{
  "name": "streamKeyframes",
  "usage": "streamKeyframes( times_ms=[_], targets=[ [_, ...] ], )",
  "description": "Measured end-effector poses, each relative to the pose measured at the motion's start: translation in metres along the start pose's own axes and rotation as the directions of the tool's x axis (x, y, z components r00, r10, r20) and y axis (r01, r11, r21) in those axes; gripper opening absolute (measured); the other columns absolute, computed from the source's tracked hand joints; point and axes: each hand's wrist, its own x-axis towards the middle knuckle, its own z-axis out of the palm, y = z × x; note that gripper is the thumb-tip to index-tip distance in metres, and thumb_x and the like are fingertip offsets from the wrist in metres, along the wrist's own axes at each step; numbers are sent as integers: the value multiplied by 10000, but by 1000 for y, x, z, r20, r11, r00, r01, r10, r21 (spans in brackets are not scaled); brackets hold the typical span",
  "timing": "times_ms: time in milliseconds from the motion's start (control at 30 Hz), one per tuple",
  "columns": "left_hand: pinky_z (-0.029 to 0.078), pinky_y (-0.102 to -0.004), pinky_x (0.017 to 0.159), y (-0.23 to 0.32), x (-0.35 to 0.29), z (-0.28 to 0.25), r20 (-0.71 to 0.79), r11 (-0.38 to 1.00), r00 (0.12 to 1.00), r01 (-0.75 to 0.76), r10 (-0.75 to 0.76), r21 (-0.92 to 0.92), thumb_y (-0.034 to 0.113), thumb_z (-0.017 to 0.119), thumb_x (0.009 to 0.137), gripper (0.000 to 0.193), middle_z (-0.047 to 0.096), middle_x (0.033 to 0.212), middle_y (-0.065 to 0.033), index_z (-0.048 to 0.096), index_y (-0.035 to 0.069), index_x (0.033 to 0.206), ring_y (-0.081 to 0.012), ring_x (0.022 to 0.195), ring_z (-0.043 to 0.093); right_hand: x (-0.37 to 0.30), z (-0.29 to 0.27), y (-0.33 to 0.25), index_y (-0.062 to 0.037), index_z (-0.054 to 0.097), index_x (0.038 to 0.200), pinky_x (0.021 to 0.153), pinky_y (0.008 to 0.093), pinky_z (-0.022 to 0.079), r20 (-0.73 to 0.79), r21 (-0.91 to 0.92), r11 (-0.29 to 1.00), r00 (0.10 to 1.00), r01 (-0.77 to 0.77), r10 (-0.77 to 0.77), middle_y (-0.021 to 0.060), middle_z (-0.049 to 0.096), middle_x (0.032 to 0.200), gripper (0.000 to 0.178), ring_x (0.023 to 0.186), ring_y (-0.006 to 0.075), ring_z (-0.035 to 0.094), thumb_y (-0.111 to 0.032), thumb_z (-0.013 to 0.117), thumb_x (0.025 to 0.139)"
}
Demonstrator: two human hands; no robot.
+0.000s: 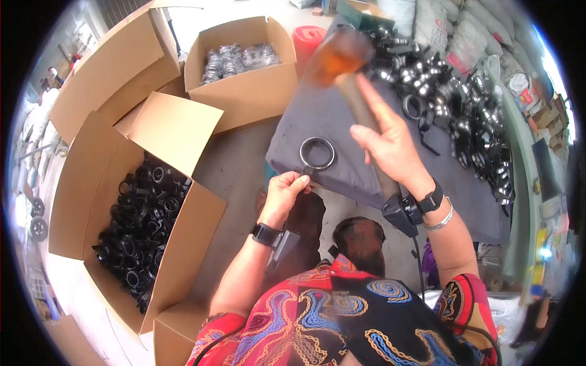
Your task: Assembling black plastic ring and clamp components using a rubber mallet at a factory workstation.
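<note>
In my left hand (284,195), thumb and fingers pinch the short black tab of a ring (317,169). The ring is black outside with a shiny metal inner band, and it lies at the near left corner of the grey-covered table (366,163). My right hand (394,149) grips a mallet (352,97) by its pale handle, with the index finger stretched along it. The mallet's orange-brown head is blurred by motion and raised beyond the ring. Part of the handle is hidden behind my right palm.
A heap of black and shiny metal rings (442,91) covers the table's far right. On the left, an open carton (198,229) holds many black rings. Another carton (247,97) behind it contains metal rings. A red roll (307,41) and white sacks (467,30) stand farther back.
</note>
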Motion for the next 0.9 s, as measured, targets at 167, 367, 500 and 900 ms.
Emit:
streamKeyframes(
  times_ms=[167, 367, 500, 900],
  targets=[
    [425, -275, 747, -9, 8, -7, -25, 994, 999, 45, -43, 95, 153, 589, 925, 215, 658, 768, -40, 629, 46, 742, -112, 752, 564, -27, 5, 53, -138, 216, 1518, 486, 249, 484, 66, 38, 933, 932, -359, 356, 27, 563, 800, 759, 526, 77, 505, -48, 560, 847],
    [412, -270, 700, 14, 6, 0, 10, 992, 1000, 22, -24, 124, 177, 572, 938, 223, 656, 761, -30, 633, 49, 765, -96, 725, 550, -76, -41, 54, -125, 238, 1508, 497, 238, 498, -258, 323, 930, 929, -177, 266, 12, 532, 828, 738, 606, 71, 510, -39, 575, 857],
    [403, -246, 648, 51, 8, 21, 21, 958, 991, 123, -133, 259, 177, 560, 934, 207, 614, 693, -16, 629, 38, 797, -92, 654, 535, -106, -90, 102, -70, 254, 1489, 475, 243, 490, -493, 249, 956, 829, -157, 264, 4, 520, 763, 700, 582, 79, 515, -64, 566, 862],
    [466, -322, 590, 192, 263, 183, 455, 992, 890, -82, 30, 93, 309, 405, 992, 362, 655, 742, -105, 603, 22, 894, -207, 623, 603, -143, -86, 134, -46, 274, 1473, 540, 248, 501, -591, 373, 927, 761, -35, 266, 42, 557, 934, 704, 656, 91, 559, -7, 558, 830]
  ],
)
